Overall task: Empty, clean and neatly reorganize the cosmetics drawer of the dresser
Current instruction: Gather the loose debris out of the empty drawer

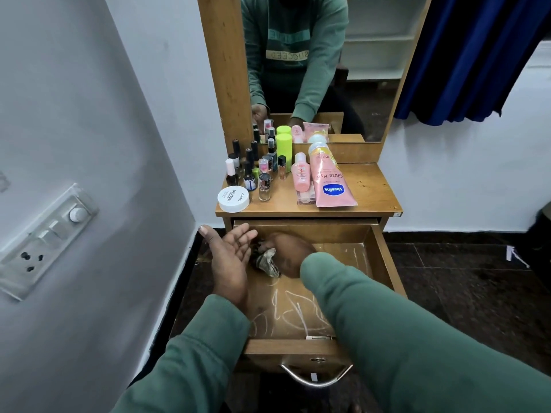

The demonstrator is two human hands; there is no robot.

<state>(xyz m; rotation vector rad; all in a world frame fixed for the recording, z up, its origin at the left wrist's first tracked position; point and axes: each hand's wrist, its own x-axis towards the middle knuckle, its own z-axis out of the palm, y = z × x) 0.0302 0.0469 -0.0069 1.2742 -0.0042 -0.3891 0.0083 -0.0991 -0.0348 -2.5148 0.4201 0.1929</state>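
Drawer (286, 350) is pulled fully out at lower centre and emptied. The cosmetics are all on the dresser top (369, 186) above it: nail polish bottles (250, 171) on the left, white jar (233, 199) at the front edge, pink bottle (300, 175) and Vaseline tube (331, 183) in the middle.

Your right hand (290, 254) is gripping a crumpled cloth (268, 262) and pressing it on the drawer floor at the back-left corner. Your left hand (229, 254) is spread flat, fingers straight and holding nothing, just left of the cloth at the drawer's left wall. I can't tell if it's touching the wood.

So it looks like the wipe step. To do it well:
- The white scribble marks (295, 314) cover the near half of the floor, with streaks also at the back right. One corner won't do, so work back to front in overlapping passes.
- Flatten the cloth. Bunched like that it probably touches little surface.
- Brace the drawer with your free hand on the side wall or the handle (316, 375), since at full extension it may rock or slide under pressure.
- Drag dust towards the front lip and lift it out rather than pushing it into the back corners.
- Do the inner walls and corners last.
- Don't restock until the floor is clean.
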